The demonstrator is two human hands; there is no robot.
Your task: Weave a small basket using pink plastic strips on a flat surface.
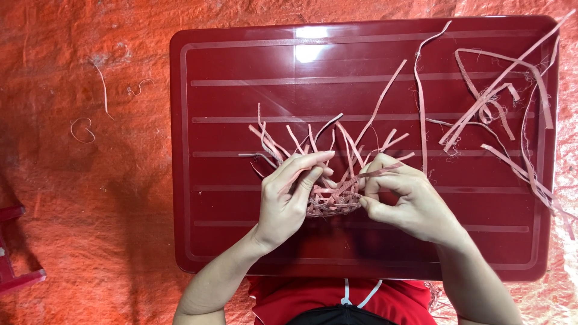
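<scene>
Red shirt [301,301] with a white drawstring at bottom edge, closest to camera. Both forearms reach up from there onto a dark red plastic table [241,60] with raised ribs, glare spot near its far edge. Left hand [289,201] cups a small half-woven basket [331,201] of pinkish strips, fingers [310,161] curled over its left side, gripping it. Right hand [403,201] at the basket's right side, thumb and forefinger pinched on one strip [379,173] that runs across the weave. Basket sits low centre of the table, between the two hands, unwoven strip ends fanning up and away from it. Loose strips [494,102] piled on the table's far right corner, well apart from the basket. Orange-red tarp floor [90,180] around the table, a few curled scraps [82,129] on it at left.
</scene>
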